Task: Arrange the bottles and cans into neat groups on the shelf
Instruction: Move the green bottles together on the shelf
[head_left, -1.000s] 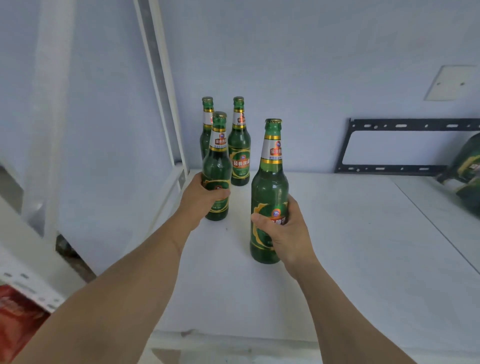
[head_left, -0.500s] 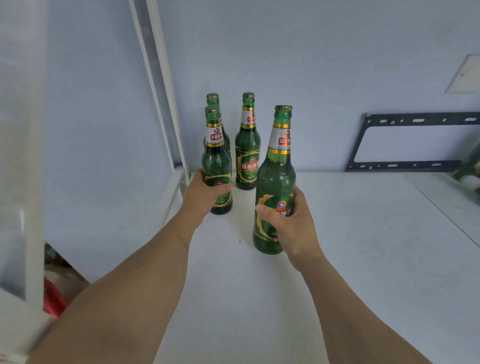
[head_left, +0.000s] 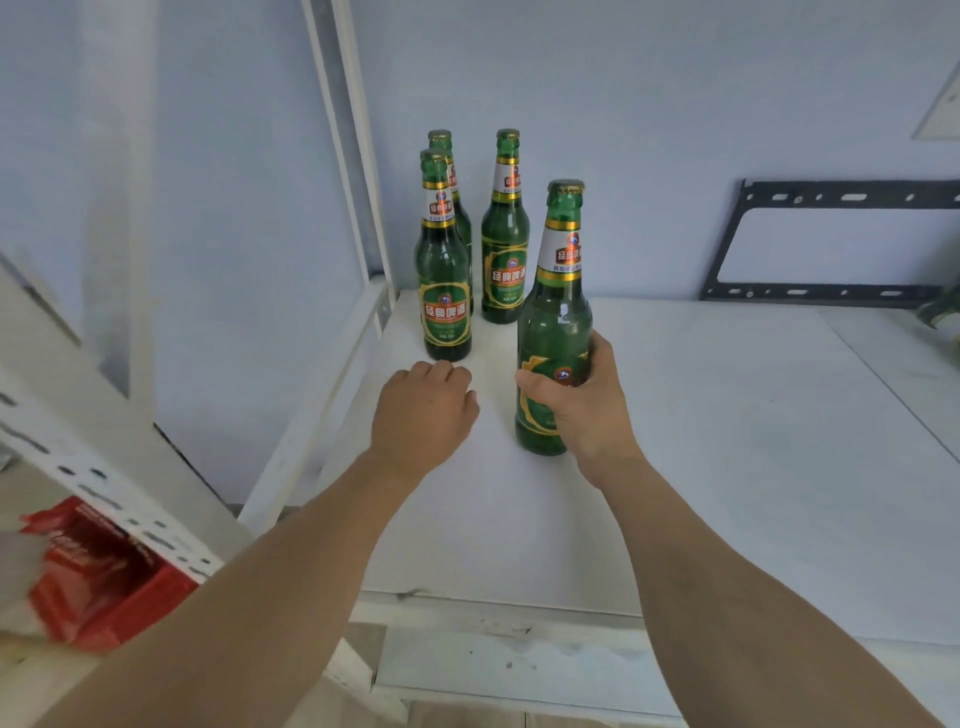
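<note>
Right hand (head_left: 582, 410) wrapped round the lower body of the nearest green bottle (head_left: 555, 332), thumb across the front label, fingers behind; bottle upright, base apparently on the shelf (head_left: 727, 441); glass, looks full and capped, so likely heavy for its size, rigid, smooth and breakable; low body grip seems right, neck grip would let it swing; set down flat, no knocking against neighbours. Left hand (head_left: 423, 410) holds nothing, fingers loosely curled, knuckles up, just short of the front-left bottle (head_left: 445, 291) and not touching it as far as I can tell. Beyond that hand, two more bottles: back-left bottle (head_left: 457, 208) mostly hidden behind the front-left one; back-right bottle (head_left: 505, 244) ahead of and left of the right hand. Both forearms reach forward, roughly parallel, wrists straight. Held bottle looks set to fill the open front-right corner of the group.
</note>
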